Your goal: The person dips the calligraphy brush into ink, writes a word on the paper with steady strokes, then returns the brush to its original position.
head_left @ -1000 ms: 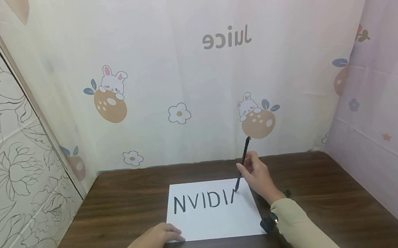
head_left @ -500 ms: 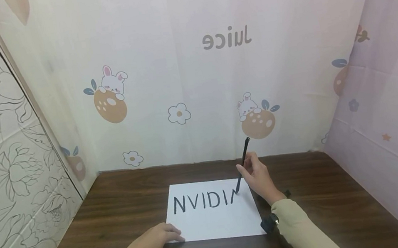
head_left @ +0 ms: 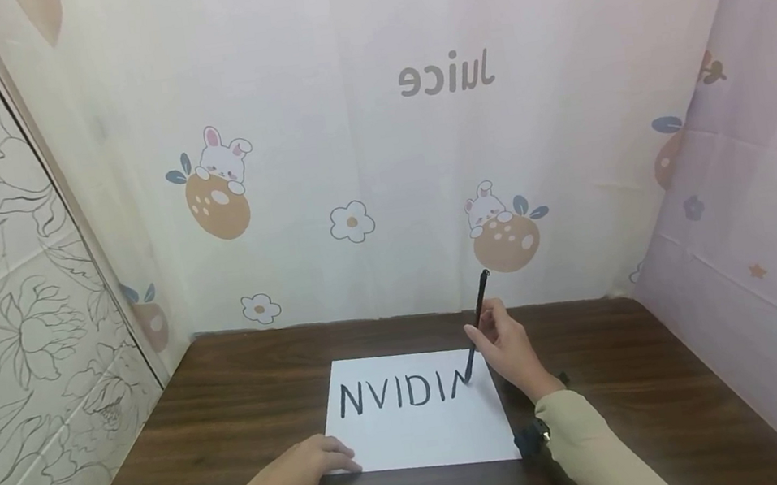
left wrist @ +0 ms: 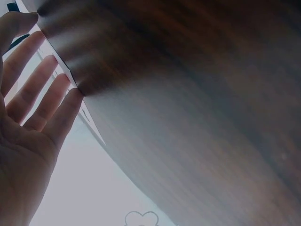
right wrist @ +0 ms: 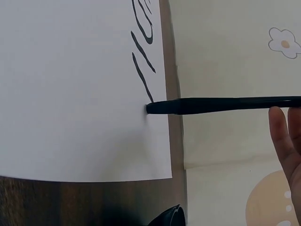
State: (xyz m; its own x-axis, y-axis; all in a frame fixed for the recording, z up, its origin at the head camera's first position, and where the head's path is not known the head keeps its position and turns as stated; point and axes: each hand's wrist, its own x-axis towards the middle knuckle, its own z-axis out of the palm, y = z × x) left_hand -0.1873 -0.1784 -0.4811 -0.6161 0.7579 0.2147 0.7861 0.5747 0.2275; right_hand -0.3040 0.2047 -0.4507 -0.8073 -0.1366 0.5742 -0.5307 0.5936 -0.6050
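Observation:
A white sheet of paper [head_left: 422, 439] lies on the brown wooden table [head_left: 621, 384], with dark brushed letters reading NVIDI and a slanted stroke at the right. My right hand [head_left: 508, 345] pinches a slim black writing brush [head_left: 479, 304], tilted, with a small loop at its top. In the right wrist view the dark tip of the brush [right wrist: 207, 105] meets the paper at the upper end of the slanted stroke. My left hand [head_left: 302, 479] rests with extended fingers on the lower left edge of the sheet; the left wrist view shows its fingers [left wrist: 63, 115] spread.
A printed curtain [head_left: 361, 148] rises behind the table's far edge, and a flower-patterned panel [head_left: 22, 258] stands on the left. A black wrist camera [head_left: 531, 438] sits by the right sleeve. A dark curved object [right wrist: 170, 217] shows partly at the right wrist view's bottom.
My right hand and the brush have shifted slightly right and toward me, the tip trailing a short downward stroke from the top of the slanted one. My left hand has stayed put.

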